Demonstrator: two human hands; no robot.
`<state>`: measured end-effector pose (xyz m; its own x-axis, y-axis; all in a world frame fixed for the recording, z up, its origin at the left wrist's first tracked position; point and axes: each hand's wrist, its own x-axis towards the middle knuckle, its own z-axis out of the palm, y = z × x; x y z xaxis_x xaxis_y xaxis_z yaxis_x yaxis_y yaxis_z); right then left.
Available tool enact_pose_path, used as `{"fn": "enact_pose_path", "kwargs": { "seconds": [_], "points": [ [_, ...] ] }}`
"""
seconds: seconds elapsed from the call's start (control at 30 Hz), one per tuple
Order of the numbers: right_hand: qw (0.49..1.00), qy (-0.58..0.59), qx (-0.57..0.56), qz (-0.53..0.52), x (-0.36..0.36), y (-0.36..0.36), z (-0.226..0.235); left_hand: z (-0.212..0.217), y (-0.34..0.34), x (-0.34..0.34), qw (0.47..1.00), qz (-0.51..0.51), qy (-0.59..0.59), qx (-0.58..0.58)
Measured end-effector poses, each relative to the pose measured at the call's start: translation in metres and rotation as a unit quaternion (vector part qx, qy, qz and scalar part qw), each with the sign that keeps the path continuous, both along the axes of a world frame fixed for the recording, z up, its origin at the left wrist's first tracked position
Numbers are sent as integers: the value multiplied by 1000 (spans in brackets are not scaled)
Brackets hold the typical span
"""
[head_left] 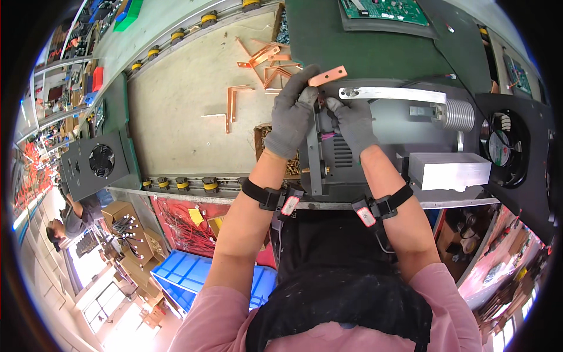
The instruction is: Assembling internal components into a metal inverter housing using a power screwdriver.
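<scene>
My left hand [291,120], in a grey glove, is closed around a bent copper bar [329,76] with holes in its flat end. The bar sticks out to the right above my fingers, over the upright front panel [315,167] of a dark metal chassis [387,141]. My right hand [355,124], also gloved, is just inside that panel. Its thumb and fingers are pinched together close to the lower part of the bar; what they hold is hidden. A silver flat bar [399,94] runs beside the right hand to a ribbed metal coil [459,115].
Loose copper bars [267,58] lie on the bench to the left. A box of small brass fasteners [292,165] stands beside the chassis. A silver block [450,171] and a fan [501,146] are at right. Roller tracks [182,184] edge the bench; a blue crate [187,278] sits below.
</scene>
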<state>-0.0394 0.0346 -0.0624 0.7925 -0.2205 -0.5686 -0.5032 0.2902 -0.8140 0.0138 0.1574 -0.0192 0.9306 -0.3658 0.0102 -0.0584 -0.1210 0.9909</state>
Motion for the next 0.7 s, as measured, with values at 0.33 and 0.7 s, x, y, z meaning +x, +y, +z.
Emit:
{"fn": "enact_pose_path", "kwargs": {
  "seconds": [0.33,0.7],
  "points": [
    [999,35,-28,-22,8,4,14,-6,-1,0,998,16,44,-28],
    [990,63,-109,58,10,0,-6,-9,-6,-3,997,32,41,-55]
  ]
}}
